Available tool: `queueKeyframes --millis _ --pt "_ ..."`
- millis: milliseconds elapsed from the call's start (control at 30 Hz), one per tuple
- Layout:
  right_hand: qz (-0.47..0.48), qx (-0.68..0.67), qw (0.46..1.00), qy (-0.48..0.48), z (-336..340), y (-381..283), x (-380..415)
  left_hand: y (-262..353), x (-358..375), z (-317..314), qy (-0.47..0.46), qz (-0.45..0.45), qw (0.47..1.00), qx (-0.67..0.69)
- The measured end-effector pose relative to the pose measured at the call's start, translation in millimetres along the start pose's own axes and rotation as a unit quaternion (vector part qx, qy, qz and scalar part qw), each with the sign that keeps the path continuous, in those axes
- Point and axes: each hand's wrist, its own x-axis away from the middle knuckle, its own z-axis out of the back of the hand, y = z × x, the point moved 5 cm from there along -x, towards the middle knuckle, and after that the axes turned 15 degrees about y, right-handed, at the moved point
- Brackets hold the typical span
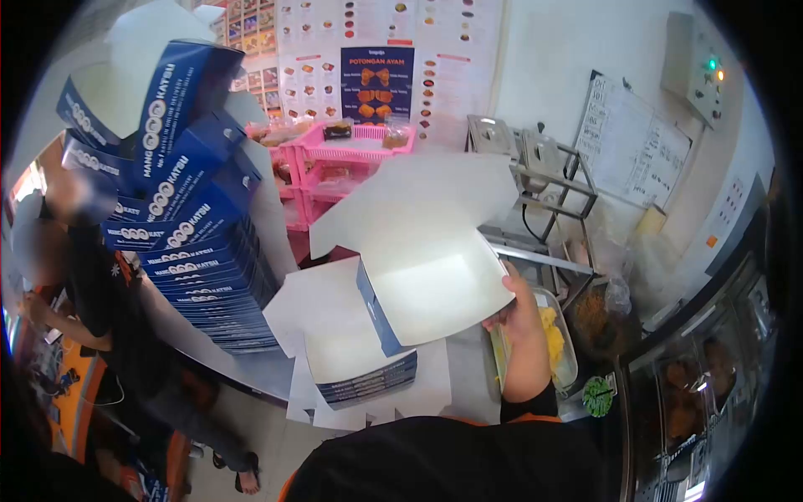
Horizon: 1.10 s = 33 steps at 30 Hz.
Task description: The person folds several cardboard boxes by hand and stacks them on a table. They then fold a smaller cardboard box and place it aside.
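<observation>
My right hand (517,305) grips the right side of an open paper food box (437,289), white inside and blue outside. The box is tilted, its lid flap (418,197) standing raised behind it. Below and to the left sits a short stack of nested open boxes (368,381), partly covered by the held one. At the left rises a tall stack of blue printed boxes (205,268), the top ones leaning unevenly. Nowhere in the picture does my left hand show.
Behind stand pink baskets (355,142) with packets. Right of them are lidded metal containers (493,138) on a rack. By my right forearm lies a tray (569,360) of yellow food. A glass case (694,402) stands at right, a person (125,309) at left.
</observation>
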Motion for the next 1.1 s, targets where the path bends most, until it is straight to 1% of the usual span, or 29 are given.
queueKeyframes --millis 33,67,100,167,200,233,333,400,433,500,567,633,733,767,833,867,900,967,1000,1033,1067,1100 --pt "0.001 0.0 1.0 0.01 2.0 -1.3 0.8 1.0 -1.5 -2.8 -0.004 0.002 1.0 0.0" --pt "0.007 -0.002 1.0 0.002 3.7 -1.8 -1.8 2.4 -2.6 -5.4 -0.009 0.004 1.0 0.0" --pt "-0.007 0.011 1.0 -0.015 6.9 -0.1 -3.2 3.1 -4.5 -6.9 -0.015 0.007 1.0 0.001" --pt "0.003 0.036 0.999 0.006 7.9 2.8 -3.5 7.8 -5.7 -4.6 -0.025 0.015 1.0 0.0" --pt "0.0 0.034 0.999 -0.002 5.1 5.8 -2.5 11.9 -6.4 -1.5 -0.029 0.016 0.999 -0.003" --pt "-0.01 0.025 0.999 -0.034 -0.2 11.2 -2.8 17.0 -6.3 1.5 -0.029 0.017 0.999 -0.007" --pt "-0.065 0.065 0.993 -0.08 -12.5 38.2 3.5 25.9 -9.0 6.1 -0.032 0.034 0.999 -0.009" --pt "-0.084 0.082 0.989 -0.088 -20.5 53.3 1.8 29.2 -14.2 4.7 -0.041 0.034 0.998 -0.015" --pt "-0.09 0.102 0.986 -0.095 -23.7 61.7 1.2 30.3 -13.0 1.7 -0.038 0.045 0.998 -0.016" --pt "-0.095 0.152 0.98 -0.091 -27.9 75.1 4.5 29.4 -14.6 -2.5 -0.047 0.037 0.998 -0.019" --pt "-0.117 0.117 0.981 -0.102 -38.8 77.7 10.1 27.1 -14.6 -7.5 -0.046 0.037 0.998 -0.022" --pt "-0.116 0.134 0.976 -0.123 -45.5 83.6 12.3 27.7 -16.6 -10.0 -0.048 0.034 0.998 -0.023" --pt "-0.182 0.127 0.96 -0.171 -59.2 82.6 23.8 27.7 -16.4 -13.9 -0.042 0.027 0.999 -0.023" --pt "-0.17 0.128 0.964 -0.163 -60.7 79.3 25.0 32.8 -17.5 -12.4 -0.044 0.016 0.999 -0.027" --pt "-0.169 0.138 0.962 -0.162 -64.8 83.0 31.8 37.8 -21.2 -6.5 -0.019 0.007 0.999 -0.026" --pt "-0.162 0.136 0.961 -0.179 -63.1 88.8 29.6 40.8 -23.6 -2.9 -0.001 0.006 1.0 -0.026" --pt "-0.169 0.143 0.958 -0.184 -60.4 93.2 34.0 41.9 -24.0 0.9 0.029 0.001 0.999 -0.033" --pt "-0.152 0.151 0.958 -0.191 -63.0 84.5 29.9 44.2 -8.6 4.6 0.135 0.023 0.989 -0.061" --pt "-0.135 0.168 0.958 -0.19 -62.6 83.8 27.8 39.9 4.5 3.0 0.186 0.071 0.977 -0.082" --pt "-0.122 0.199 0.952 -0.201 -61.9 84.2 25.4 28.3 31.3 -14.8 0.228 0.193 0.949 -0.096" --pt "-0.107 0.228 0.945 -0.21 -60.8 84.7 22.0 12.2 66.1 -42.5 0.254 0.335 0.901 -0.104" --pt "-0.091 0.254 0.938 -0.216 -60.8 85.4 18.6 -7.8 112.3 -86.0 0.244 0.514 0.818 -0.08"
